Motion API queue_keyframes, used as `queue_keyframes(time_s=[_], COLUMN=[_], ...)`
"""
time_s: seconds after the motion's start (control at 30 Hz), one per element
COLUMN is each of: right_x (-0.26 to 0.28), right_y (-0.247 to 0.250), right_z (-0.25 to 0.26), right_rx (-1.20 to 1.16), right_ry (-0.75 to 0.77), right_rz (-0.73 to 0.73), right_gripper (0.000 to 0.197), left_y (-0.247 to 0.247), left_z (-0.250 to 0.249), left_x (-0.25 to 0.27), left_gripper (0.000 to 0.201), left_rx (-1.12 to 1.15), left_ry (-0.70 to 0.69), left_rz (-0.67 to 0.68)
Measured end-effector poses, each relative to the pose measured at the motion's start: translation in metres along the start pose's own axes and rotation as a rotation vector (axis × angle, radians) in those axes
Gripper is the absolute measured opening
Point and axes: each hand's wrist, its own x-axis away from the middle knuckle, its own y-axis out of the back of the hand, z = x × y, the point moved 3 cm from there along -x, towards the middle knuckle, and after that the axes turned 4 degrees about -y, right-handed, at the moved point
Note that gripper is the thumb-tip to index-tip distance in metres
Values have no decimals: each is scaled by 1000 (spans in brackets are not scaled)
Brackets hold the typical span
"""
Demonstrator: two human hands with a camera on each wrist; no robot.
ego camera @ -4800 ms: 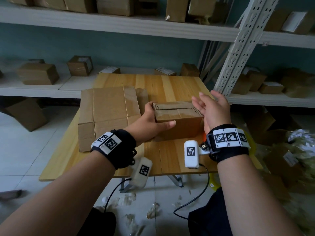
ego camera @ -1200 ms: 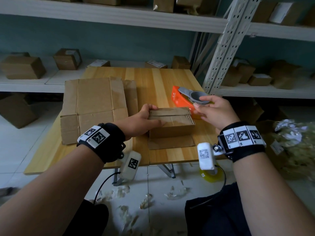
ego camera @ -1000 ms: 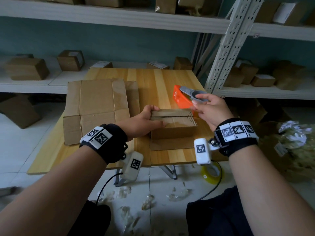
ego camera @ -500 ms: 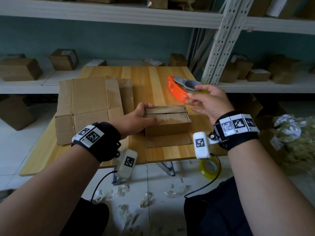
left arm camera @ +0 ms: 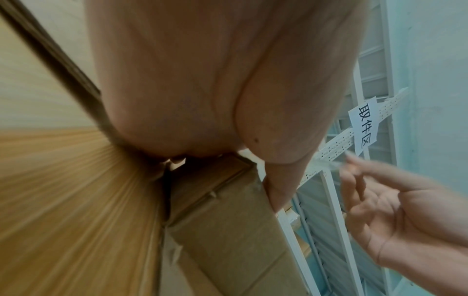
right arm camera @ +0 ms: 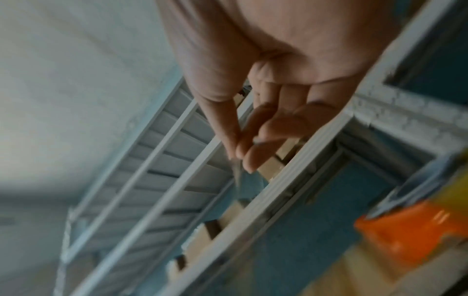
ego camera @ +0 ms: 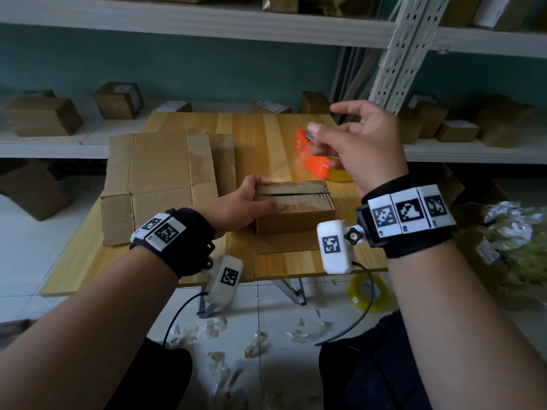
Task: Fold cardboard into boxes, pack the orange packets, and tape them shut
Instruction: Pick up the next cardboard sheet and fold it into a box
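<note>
The left hand [ego camera: 236, 207] grips the near-left end of the box [ego camera: 296, 210], thumb pressing its closed top flaps; the packets are not in view. Just beyond the box, the right hand [ego camera: 359, 149] hangs above the dispenser [ego camera: 312, 156], thumb and fingertips pinching a clear tape end. Taping looks to be the step in hand: next, draw that end onto the box's seam. Further back a paper sign [left arm camera: 363, 128] reads "取件区".
</note>
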Motion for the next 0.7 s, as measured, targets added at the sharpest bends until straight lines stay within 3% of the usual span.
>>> queue_keyframes(time_s=[0.1,0.23,0.47,0.7], right_x=[-8,-12,-12,-10], right_y=[16,30,38,40], right_z=[-13,-31,-52,-59], right_rx=[217,326,291,234], right_ry=[39,-35,-176,-207], right_rz=[-74,-86,-77,-81], right_gripper=[52,56,56,61], left_y=[0,2,8,10], left_z=[0,3,1,2], left_x=[0,-2,-4,-6], left_gripper=[54,57,55,58], left_rx=[23,16,-69,-129], left_ry=[-15,-29,-26,-13], left_rz=[13,9,20,10])
